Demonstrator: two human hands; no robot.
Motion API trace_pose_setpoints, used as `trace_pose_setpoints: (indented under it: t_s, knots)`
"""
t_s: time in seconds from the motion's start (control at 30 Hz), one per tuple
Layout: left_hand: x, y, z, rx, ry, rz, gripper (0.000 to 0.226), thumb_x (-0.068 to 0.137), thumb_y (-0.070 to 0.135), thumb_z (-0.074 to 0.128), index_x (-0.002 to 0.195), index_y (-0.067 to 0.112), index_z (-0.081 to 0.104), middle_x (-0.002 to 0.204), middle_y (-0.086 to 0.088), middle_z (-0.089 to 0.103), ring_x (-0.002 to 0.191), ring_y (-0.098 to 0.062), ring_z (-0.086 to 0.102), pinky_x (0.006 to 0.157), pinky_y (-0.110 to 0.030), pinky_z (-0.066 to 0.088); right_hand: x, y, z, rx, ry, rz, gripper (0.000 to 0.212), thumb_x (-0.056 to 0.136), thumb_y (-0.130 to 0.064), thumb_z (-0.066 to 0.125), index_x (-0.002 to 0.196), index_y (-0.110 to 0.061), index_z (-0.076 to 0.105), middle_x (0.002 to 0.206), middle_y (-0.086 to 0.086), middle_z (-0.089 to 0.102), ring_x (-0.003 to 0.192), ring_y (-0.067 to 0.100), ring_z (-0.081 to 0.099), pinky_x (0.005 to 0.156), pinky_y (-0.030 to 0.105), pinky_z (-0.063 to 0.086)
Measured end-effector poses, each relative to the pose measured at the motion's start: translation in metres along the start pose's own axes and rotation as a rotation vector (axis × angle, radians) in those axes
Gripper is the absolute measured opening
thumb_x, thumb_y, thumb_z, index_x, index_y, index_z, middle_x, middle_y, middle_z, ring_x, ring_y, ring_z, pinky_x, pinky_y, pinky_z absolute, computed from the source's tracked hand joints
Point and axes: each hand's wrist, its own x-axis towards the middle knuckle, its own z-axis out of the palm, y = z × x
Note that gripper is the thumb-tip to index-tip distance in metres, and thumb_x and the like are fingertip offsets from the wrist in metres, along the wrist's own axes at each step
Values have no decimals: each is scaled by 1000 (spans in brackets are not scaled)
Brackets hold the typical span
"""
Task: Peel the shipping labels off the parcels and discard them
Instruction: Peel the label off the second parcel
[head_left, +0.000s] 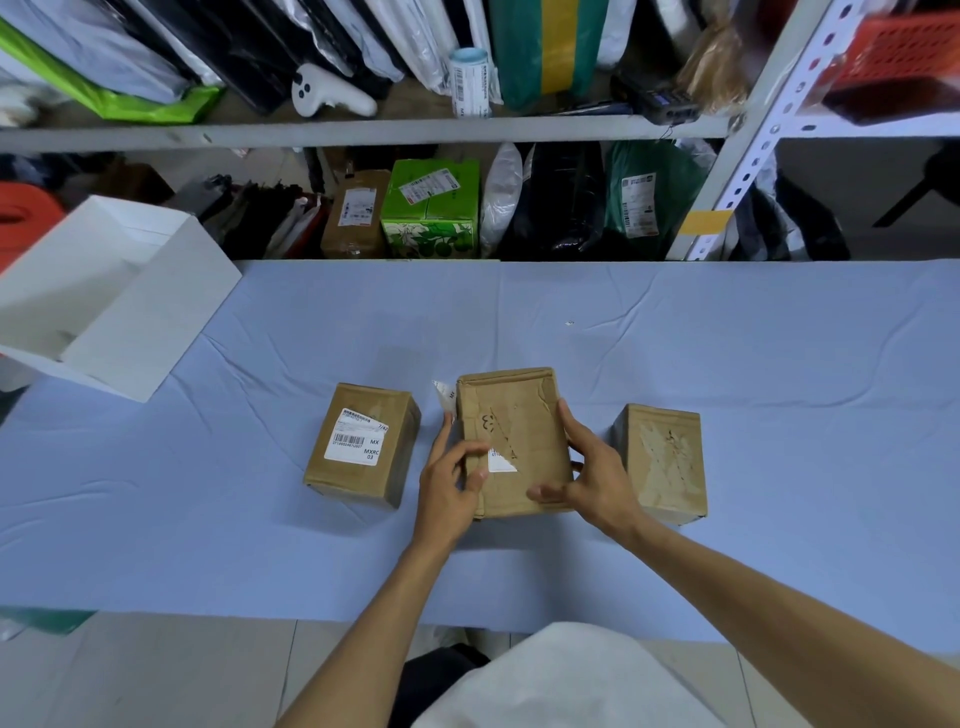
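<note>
Three brown cardboard parcels stand in a row on the blue cloth. The left parcel (363, 447) carries a whole white shipping label (356, 436). The middle parcel (514, 431) shows torn paper and a small white label remnant (501, 462). My left hand (449, 480) holds its left side, with a torn strip of label (444, 392) sticking up between its fingers. My right hand (592, 473) grips the parcel's right side, thumb on its top face. The right parcel (665, 462) has a bare, scuffed top with no label.
An open white box (156, 312) sits at the table's left back corner. Metal shelving (363, 127) behind the table holds bagged and boxed parcels, a label roll (467, 78) and a white controller (327, 93). A tiny paper scrap (570, 322) lies on the cloth (727, 338).
</note>
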Motion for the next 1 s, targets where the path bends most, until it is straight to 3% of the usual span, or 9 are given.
trace_pose_setpoints:
  t_s: [0.23, 0.4, 0.53, 0.6, 0.8, 1.0]
  knots:
    - [1, 4, -2, -17, -29, -5, 30, 85, -2, 65, 95, 27, 69, 155, 10, 24, 136, -5, 36, 101, -19, 45, 0, -1, 0, -20, -3, 0, 118, 59, -16, 90, 150, -37, 18, 139, -20, 43, 122, 6, 48, 83, 11, 49]
    - [9, 0, -5, 41, -65, -23, 32, 81, 1, 67, 88, 33, 67, 151, 10, 29, 139, -11, 36, 107, -30, 42, 1, 0, 0, -15, -11, 9, 119, 59, -16, 91, 150, -39, 18, 138, -21, 44, 121, 6, 49, 86, 13, 49]
    - [9, 8, -9, 52, -112, -85, 23, 80, -3, 66, 78, 20, 62, 138, 8, 36, 129, -4, 44, 96, -7, 38, 2, -1, -1, -24, -16, 6, 118, 59, -18, 91, 150, -39, 18, 138, -23, 43, 122, 5, 48, 85, 13, 48]
    - [8, 9, -9, -3, -93, -85, 23, 80, -7, 66, 81, 16, 61, 136, 3, 39, 125, -5, 48, 92, -2, 39, 2, -1, -1, -33, -19, 1, 119, 59, -19, 91, 150, -39, 17, 138, -22, 43, 121, 5, 48, 86, 15, 49]
    - [3, 4, -4, -79, -61, -49, 38, 82, -7, 64, 105, 24, 64, 142, 0, 39, 131, -9, 45, 103, -13, 40, 2, -1, -2, -40, -19, -3, 120, 58, -19, 91, 150, -38, 17, 142, -18, 43, 123, 7, 48, 93, 23, 51]
    - [7, 0, -5, 6, -69, -35, 39, 83, -2, 66, 95, 34, 65, 145, 4, 37, 136, -13, 41, 109, -31, 42, 4, -1, -2, -38, -16, 5, 121, 56, -17, 92, 150, -38, 19, 140, -19, 45, 124, 7, 49, 94, 25, 51]
